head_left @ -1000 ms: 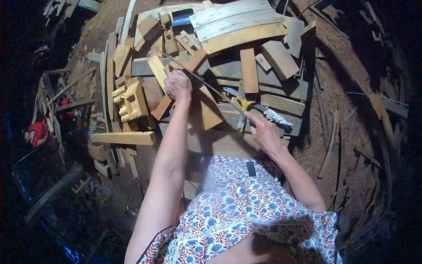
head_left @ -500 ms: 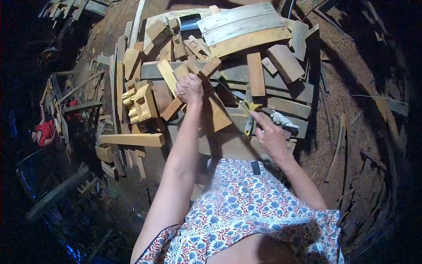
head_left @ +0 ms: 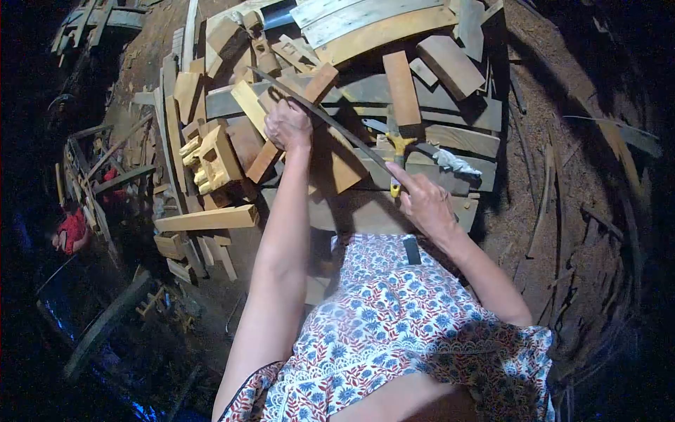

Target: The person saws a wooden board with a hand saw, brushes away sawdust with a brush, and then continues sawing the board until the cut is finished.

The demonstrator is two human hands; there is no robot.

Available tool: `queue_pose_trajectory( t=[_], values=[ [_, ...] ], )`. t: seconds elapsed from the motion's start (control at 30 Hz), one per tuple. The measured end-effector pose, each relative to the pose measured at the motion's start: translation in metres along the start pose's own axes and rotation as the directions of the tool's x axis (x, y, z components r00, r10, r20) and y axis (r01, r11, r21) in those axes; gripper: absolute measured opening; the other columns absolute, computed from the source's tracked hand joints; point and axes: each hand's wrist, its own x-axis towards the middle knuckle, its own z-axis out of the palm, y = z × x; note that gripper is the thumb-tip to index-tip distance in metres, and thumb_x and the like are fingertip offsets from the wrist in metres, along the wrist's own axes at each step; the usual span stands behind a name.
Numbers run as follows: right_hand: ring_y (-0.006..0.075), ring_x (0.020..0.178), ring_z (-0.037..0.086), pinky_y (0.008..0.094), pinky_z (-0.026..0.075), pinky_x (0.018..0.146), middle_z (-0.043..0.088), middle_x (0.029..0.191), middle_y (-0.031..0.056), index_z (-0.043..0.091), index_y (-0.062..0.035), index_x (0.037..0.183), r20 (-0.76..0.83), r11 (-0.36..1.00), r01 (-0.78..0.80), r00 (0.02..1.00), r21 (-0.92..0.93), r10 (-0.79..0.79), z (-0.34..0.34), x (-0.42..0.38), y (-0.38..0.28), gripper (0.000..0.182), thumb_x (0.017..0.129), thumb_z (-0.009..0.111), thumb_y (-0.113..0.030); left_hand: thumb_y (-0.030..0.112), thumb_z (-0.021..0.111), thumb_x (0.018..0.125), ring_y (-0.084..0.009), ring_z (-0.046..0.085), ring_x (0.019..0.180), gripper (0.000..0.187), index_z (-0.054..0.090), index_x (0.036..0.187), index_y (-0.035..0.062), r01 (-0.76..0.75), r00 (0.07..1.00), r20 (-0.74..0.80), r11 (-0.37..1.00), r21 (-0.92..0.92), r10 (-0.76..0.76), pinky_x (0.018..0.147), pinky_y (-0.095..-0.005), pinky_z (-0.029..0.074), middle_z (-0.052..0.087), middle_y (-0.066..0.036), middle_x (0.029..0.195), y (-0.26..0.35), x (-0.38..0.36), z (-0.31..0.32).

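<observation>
My left hand [head_left: 288, 126] is closed over pieces of wood on the bench, its fingers wrapped round a wooden block that is mostly hidden beneath it. A pale yellow wood strip [head_left: 248, 105] and an orange-brown wood stick [head_left: 321, 83] stick out around that hand. My right hand [head_left: 425, 204] grips the near end of a long narrow metal tool, like a file [head_left: 344, 133]. The tool slants up and left, passing over the wood just beyond my left knuckles. Below it a flat brown board [head_left: 341, 169] lies at an angle.
A carved yellowish block [head_left: 218, 162] sits left of my left hand, behind a squared wood bar [head_left: 207, 219]. A yellow-handled tool [head_left: 399, 144] and a crumpled white wad [head_left: 455, 162] lie near my right hand. Planks [head_left: 373, 28] cover the far side; a person in red [head_left: 72, 231] is far left.
The long tool has been pushed forward and left, so its far end now reaches past my left hand. My left hand keeps its hold on the wood. The view has shifted slightly.
</observation>
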Motion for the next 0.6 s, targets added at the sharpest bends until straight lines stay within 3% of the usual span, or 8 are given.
queue_pose_trajectory(
  t=[0.3, 0.4, 0.5, 0.53, 0.6],
  values=[
    [0.0320, 0.064, 0.061, 0.0430, 0.053, 0.060, 0.059, 0.075, 0.0159, 0.044, -0.0245, 0.130, 0.116, 0.998, -0.012, 0.993, 0.060, 0.005, -0.034, 0.007, -0.005, 0.057, 0.077, 0.058, -0.008, 0.025, 0.046, 0.082, -0.0315, 0.058, 0.073, 0.026, 0.061, 0.070, 0.0082, -0.007, 0.999, -0.050, 1.000, 0.013, 0.008, 0.064, -0.0433, 0.045, 0.061, -0.012, 0.075, 0.002, -0.002, 0.002],
    [0.0351, 0.067, 0.062, 0.0452, 0.052, 0.061, 0.060, 0.075, 0.0184, 0.045, -0.0214, 0.129, 0.157, 0.998, -0.061, 0.986, 0.021, 0.057, -0.030, 0.021, -0.011, 0.052, 0.079, 0.055, -0.009, 0.024, 0.044, 0.083, -0.0320, 0.057, 0.071, 0.027, 0.062, 0.069, 0.0089, -0.089, 0.994, -0.068, 0.996, 0.030, 0.091, 0.063, -0.0439, 0.045, 0.060, -0.012, 0.075, -0.002, -0.001, 0.003],
    [0.0375, 0.070, 0.062, 0.0464, 0.051, 0.062, 0.060, 0.075, 0.0202, 0.046, -0.0204, 0.127, 0.157, 0.996, -0.080, 0.985, 0.036, 0.074, -0.027, 0.051, -0.030, 0.049, 0.080, 0.053, -0.009, 0.026, 0.043, 0.083, -0.0320, 0.058, 0.071, 0.029, 0.062, 0.069, 0.0090, -0.067, 0.995, -0.071, 0.998, 0.019, 0.069, 0.063, -0.0440, 0.045, 0.060, -0.012, 0.075, -0.004, 0.002, 0.009],
    [0.0377, 0.070, 0.062, 0.0458, 0.052, 0.062, 0.061, 0.078, 0.0208, 0.046, -0.0205, 0.128, 0.128, 0.991, -0.066, 0.990, 0.119, 0.050, -0.016, 0.055, -0.025, 0.048, 0.081, 0.053, -0.010, 0.027, 0.042, 0.084, -0.0317, 0.058, 0.071, 0.031, 0.062, 0.069, 0.0094, -0.069, 0.993, -0.095, 0.997, 0.023, 0.071, 0.063, -0.0439, 0.045, 0.061, -0.012, 0.075, -0.003, 0.001, 0.010],
    [0.0379, 0.070, 0.062, 0.0458, 0.052, 0.062, 0.061, 0.079, 0.0206, 0.045, -0.0209, 0.128, 0.120, 0.995, -0.056, 0.992, 0.084, 0.046, -0.020, 0.052, -0.025, 0.049, 0.081, 0.054, -0.010, 0.027, 0.042, 0.084, -0.0317, 0.058, 0.072, 0.031, 0.063, 0.069, 0.0095, -0.054, 0.997, -0.053, 0.998, 0.037, 0.056, 0.062, -0.0440, 0.045, 0.061, -0.012, 0.076, 0.002, 0.006, 0.007]
  ],
)
